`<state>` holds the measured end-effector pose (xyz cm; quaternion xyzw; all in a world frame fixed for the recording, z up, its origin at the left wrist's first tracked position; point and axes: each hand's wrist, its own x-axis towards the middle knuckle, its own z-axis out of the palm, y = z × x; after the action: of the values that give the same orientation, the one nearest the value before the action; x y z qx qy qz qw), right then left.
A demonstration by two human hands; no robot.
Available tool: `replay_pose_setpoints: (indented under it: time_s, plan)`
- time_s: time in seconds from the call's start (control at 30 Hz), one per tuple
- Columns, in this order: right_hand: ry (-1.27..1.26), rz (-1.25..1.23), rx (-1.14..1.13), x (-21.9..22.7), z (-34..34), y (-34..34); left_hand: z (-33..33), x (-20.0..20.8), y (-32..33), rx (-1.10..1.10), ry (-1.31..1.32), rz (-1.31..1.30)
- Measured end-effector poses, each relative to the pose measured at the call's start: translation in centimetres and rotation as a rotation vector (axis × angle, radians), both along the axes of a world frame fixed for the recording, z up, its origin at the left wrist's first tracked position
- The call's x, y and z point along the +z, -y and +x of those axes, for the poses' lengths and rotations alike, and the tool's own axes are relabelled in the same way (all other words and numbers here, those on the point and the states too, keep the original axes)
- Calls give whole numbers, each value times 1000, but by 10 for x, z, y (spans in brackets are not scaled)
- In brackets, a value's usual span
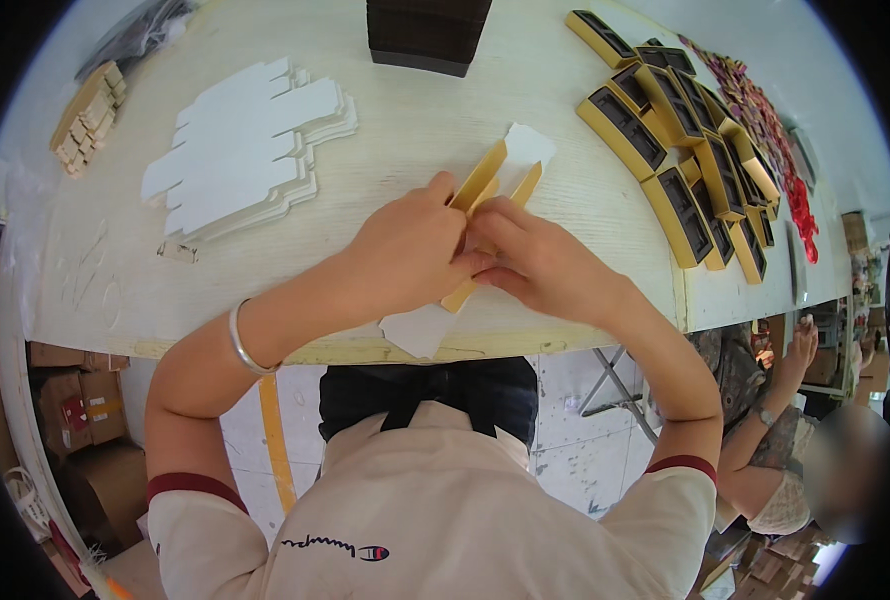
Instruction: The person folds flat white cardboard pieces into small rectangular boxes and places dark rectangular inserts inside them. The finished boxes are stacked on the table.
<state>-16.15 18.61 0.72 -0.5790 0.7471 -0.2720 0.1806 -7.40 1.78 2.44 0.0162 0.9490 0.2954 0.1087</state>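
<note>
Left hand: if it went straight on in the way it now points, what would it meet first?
Probably the gold carton, which the left hand seems to touch; the right hand is close behind it, though the depth between them is unclear.

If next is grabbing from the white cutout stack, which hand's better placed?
Likely the left hand: the white cutout stack lies to the person's left, nearer to it than to the right hand. Both hands are on the gold card piece, so the left would need to free itself first.
</note>
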Motion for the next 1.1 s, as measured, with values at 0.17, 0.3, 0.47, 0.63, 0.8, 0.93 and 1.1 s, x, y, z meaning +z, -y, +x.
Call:
replay_pose_setpoints:
  time_s: [0.17, 0.3, 0.47, 0.63, 0.8, 0.93, 1.1]
  plan:
    - [-37, -156, 59, -8, -10, -23, 25, -1, 33, -179, -94, 319]
    - [-56, -267, 52, -15, -8, -23, 20, -15, 44, -383, -263, 176]
    - [-40, -290, 48, -21, -6, -12, 8, -28, 25, -405, -498, 112]
    - [254, -160, -88, -12, 3, -12, 13, -37, 4, -320, -616, -19]
    - [385, -30, -61, 2, -1, -17, 14, -39, 6, -327, -595, -28]
    - [43, -97, 30, 3, 11, -34, 14, -32, 8, -216, -459, 138]
    - [-347, -145, 94, -2, 17, -43, 8, -35, 7, -286, -517, 98]
